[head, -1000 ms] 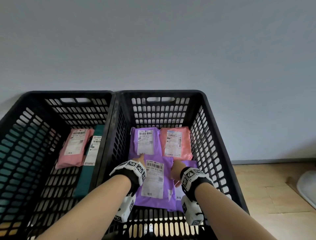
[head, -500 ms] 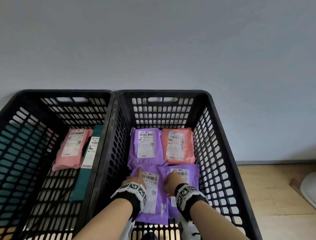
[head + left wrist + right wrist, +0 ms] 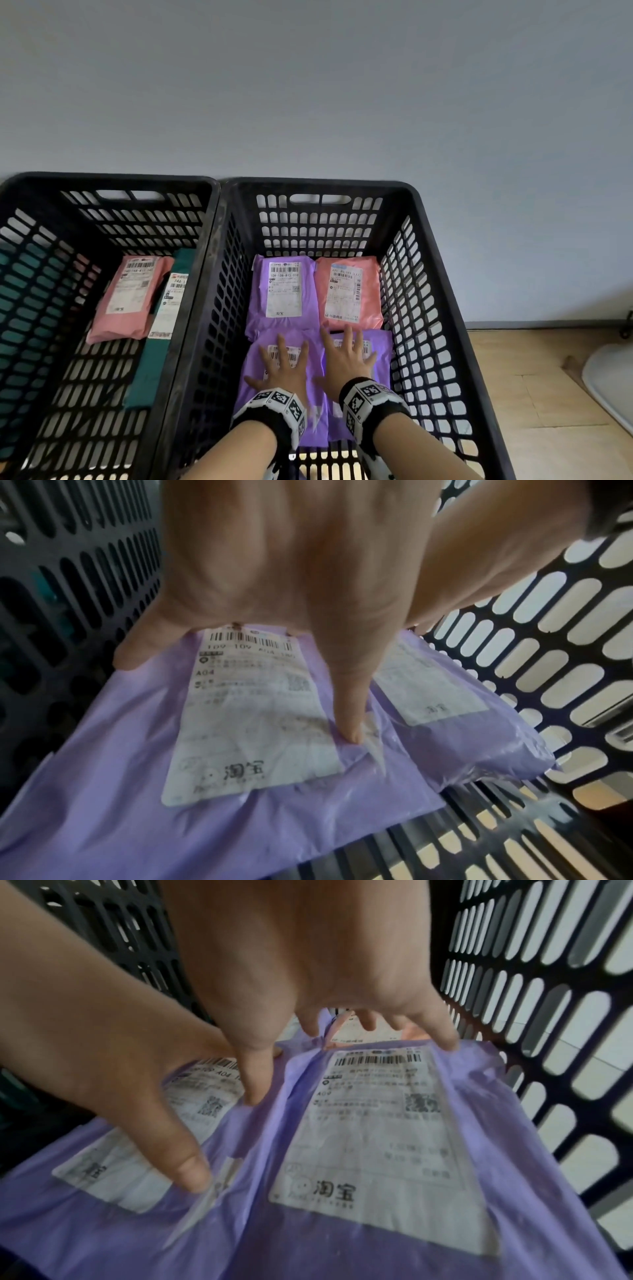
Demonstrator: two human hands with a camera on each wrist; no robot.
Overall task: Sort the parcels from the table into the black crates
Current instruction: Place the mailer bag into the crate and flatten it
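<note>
1. Side by side against a grey wall stand two black slotted plastic crates, the left crate (image 3: 102, 192) at 9 o'clock and the right crate (image 3: 424, 246) at the centre of the head view.
2. Both hands reach down into the right crate. The left hand (image 3: 282, 368) lies flat, fingers spread and straight, pressing on a purple plastic mailer parcel (image 3: 250, 380) with a white shipping label, at the crate's near left.
3. The right hand (image 3: 346, 359) is also flat with fingers spread, resting on a second purple plastic mailer parcel (image 3: 382, 342) at the near right. Neither hand grasps anything.
4. The two near parcels touch; the left one overlaps the edge of the right one.
5. At 12 o'clock from the hands, along the far wall of the right crate, lie a third purple labelled parcel (image 3: 260, 308) and, just beside it on the right, a salmon-pink labelled parcel (image 3: 371, 294).
6. The left crate holds a pink labelled parcel (image 3: 113, 322) and a dark teal labelled parcel (image 3: 147, 373) beside it, to its right.
7. At 3 o'clock, wooden flooring (image 3: 534, 394) shows beyond the right crate.
</note>
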